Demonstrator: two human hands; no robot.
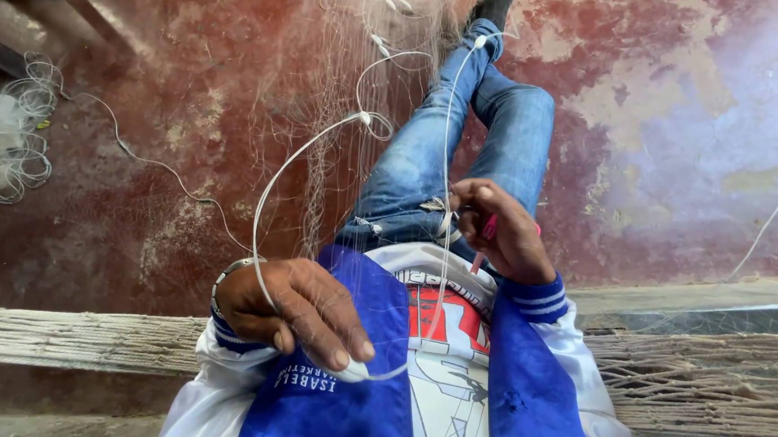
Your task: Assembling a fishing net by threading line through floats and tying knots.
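Your left hand [298, 307] pinches the white line [270, 184] at your lap; your right hand [496, 230] grips a pink needle [487, 233] above your thigh; slack loops could snag the fine net [343, 90].

no packages, labels, signs, screens (only shirt print)
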